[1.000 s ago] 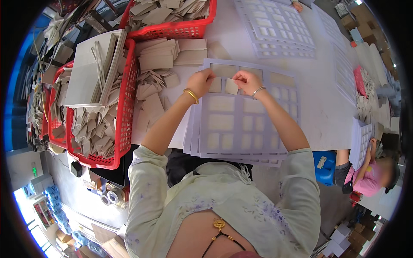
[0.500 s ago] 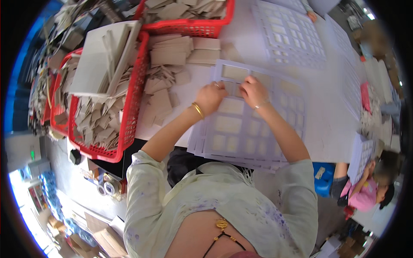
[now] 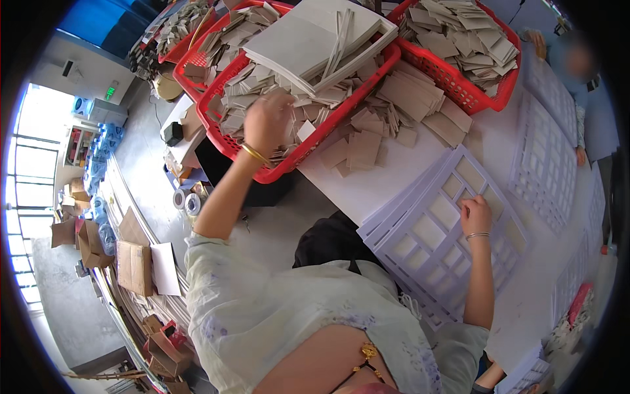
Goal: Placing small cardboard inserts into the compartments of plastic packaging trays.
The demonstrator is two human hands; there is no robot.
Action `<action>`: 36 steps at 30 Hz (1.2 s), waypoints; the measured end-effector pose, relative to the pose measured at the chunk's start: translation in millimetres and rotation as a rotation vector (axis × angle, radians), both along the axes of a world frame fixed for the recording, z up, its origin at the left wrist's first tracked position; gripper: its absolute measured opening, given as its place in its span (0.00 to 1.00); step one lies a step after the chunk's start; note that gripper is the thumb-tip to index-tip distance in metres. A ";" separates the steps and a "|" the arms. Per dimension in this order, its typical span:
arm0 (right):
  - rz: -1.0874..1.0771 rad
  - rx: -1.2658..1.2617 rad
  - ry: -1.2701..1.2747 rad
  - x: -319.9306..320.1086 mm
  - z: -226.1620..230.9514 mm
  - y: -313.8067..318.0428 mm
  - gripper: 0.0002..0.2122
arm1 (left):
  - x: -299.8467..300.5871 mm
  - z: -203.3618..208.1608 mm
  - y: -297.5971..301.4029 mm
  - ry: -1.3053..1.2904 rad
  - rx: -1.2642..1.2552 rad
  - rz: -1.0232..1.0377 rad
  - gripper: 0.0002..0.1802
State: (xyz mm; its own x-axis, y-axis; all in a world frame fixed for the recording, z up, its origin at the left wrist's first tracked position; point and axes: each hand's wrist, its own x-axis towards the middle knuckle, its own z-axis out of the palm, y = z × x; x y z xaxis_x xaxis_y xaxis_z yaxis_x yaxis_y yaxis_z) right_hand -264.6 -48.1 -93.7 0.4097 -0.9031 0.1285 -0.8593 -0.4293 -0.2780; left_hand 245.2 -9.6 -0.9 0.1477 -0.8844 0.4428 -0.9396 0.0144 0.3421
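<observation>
My left hand (image 3: 268,121) reaches into the red basket (image 3: 315,141), fingers curled among grey card offcuts (image 3: 237,111); any grip is hidden. My right hand (image 3: 476,215) presses flat on the die-cut sheet stack (image 3: 436,246) on the table (image 3: 367,187).

Three red baskets (image 3: 289,164) of cardboard pieces (image 3: 387,92), one stack of white die-cut sheets (image 3: 433,236), two tape rolls (image 3: 186,201), two hands.

The baskets (image 3: 328,125) stood at the bench's (image 3: 367,190) left edge, holding card pieces (image 3: 249,98). More pieces (image 3: 387,111) lay on the bench right of them. The die-cut sheets (image 3: 440,243) lay further right, near the person.
</observation>
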 end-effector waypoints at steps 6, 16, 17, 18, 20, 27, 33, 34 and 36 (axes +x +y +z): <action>-0.013 0.004 0.130 9.5 3.5 -0.7 0.01 | 54.3 -21.0 -25.9 -0.332 0.362 0.086 0.10; -0.059 0.056 0.126 11.0 1.0 1.5 0.02 | 68.7 -33.1 -36.8 -0.308 0.393 0.005 0.13; -0.066 0.059 0.145 10.4 -0.2 0.6 0.02 | 68.4 -32.3 -36.7 -0.288 0.428 0.000 0.12; -0.073 0.063 0.164 10.1 -0.7 -0.3 0.02 | 67.8 -31.1 -36.0 -0.268 0.462 -0.005 0.10; -0.070 0.064 0.170 11.7 -0.2 -1.2 0.02 | 64.1 -23.5 -29.7 -0.246 0.430 -0.001 0.10; -0.068 0.043 0.185 11.9 -2.0 1.4 0.02 | 63.6 -16.7 -1.2 -0.265 0.310 -0.307 0.12; -0.055 0.052 0.213 13.9 0.3 2.9 0.02 | 64.0 -20.1 -8.1 -0.309 0.505 -0.272 0.16; -0.058 0.050 0.214 14.8 1.3 3.1 0.02 | 62.7 -18.0 -9.5 -0.309 0.501 -0.275 0.16; -0.049 0.074 0.213 17.0 3.1 3.6 0.03 | 57.6 -10.6 -12.8 -0.354 0.573 -0.243 0.18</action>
State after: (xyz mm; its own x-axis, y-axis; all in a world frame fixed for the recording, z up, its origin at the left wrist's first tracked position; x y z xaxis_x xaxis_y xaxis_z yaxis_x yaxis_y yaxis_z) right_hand -247.6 -44.5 -90.6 0.3760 -0.9263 -0.0234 -0.9213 -0.3710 -0.1169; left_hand 302.8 -22.4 -11.5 -0.1501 -0.9818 -0.1163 -0.9885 0.1472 0.0333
